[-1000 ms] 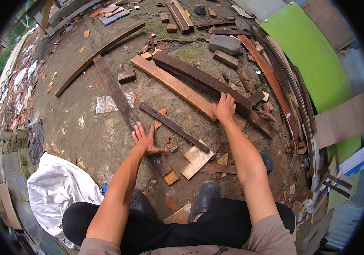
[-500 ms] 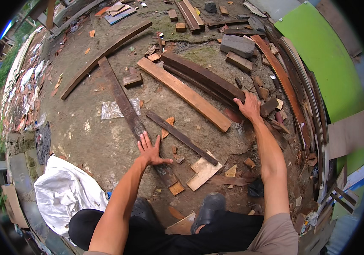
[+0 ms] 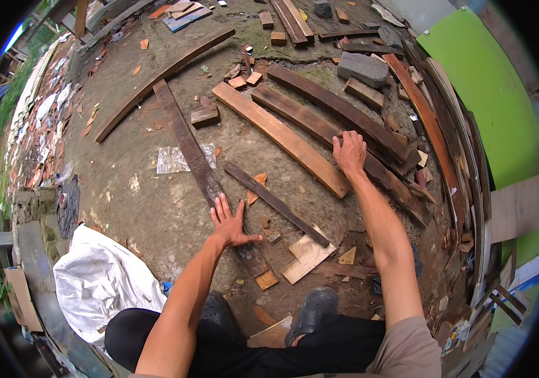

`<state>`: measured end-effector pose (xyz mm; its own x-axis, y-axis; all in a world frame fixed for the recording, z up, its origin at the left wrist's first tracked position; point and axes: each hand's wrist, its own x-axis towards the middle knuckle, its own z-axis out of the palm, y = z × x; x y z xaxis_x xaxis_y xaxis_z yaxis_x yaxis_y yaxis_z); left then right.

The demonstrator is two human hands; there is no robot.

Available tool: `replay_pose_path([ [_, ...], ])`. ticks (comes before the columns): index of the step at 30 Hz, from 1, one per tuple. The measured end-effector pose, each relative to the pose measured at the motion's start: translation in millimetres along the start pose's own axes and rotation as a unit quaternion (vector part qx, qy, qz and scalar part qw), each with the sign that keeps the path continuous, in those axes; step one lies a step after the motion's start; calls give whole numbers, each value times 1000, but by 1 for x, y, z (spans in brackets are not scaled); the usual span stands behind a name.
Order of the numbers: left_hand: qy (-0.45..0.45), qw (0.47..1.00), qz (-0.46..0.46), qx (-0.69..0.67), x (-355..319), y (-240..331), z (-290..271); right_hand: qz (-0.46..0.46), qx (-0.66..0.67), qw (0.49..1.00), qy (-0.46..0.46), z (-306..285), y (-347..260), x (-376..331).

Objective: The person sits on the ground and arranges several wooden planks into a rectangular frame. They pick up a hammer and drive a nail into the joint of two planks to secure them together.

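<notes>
My left hand (image 3: pixel 228 225) rests palm down with fingers spread on a long dark plank (image 3: pixel 186 140) that lies on the ground before me. To its right is a thin dark strip of wood (image 3: pixel 274 203). My right hand (image 3: pixel 349 153) has its fingers curled over the edge of a brown wooden beam (image 3: pixel 295 113); the fingertips are partly hidden. A darker beam (image 3: pixel 339 107) lies just beyond that one. On the near left side of the gripped beam is a lighter brown plank (image 3: pixel 282 140), apart from both hands.
A grey stone block (image 3: pixel 364 69) and a short wood block (image 3: pixel 205 115) lie on the ground. A long curved-looking plank (image 3: pixel 162 85) is at far left. A white sack (image 3: pixel 102 277) sits by my left knee. Stacked boards and a green panel (image 3: pixel 483 94) line the right side.
The brown beam under my right hand has separated from the darker beam and come nearer, its near end now to the right. My left hand stays on the plank. The view has shifted slightly.
</notes>
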<state>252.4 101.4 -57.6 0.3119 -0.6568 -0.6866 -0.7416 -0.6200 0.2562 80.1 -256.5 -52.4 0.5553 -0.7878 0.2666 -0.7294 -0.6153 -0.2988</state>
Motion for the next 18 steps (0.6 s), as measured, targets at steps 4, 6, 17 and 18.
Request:
replay_pose_path([
  [4,6,1000,-9,5,-5,0,-2,-112,163,980,-10,6,-78,-64],
  [6,36,999,-11,-8,2,-19,8,-140,220,960,-103,11,-136,-111],
  [17,393,880,130,-232,-15,-53,14,52,63,950,-301,-2,-262,-280],
  [18,371,882,102,-272,-22,-44,3,70,45,944,-318,-2,-261,-280],
])
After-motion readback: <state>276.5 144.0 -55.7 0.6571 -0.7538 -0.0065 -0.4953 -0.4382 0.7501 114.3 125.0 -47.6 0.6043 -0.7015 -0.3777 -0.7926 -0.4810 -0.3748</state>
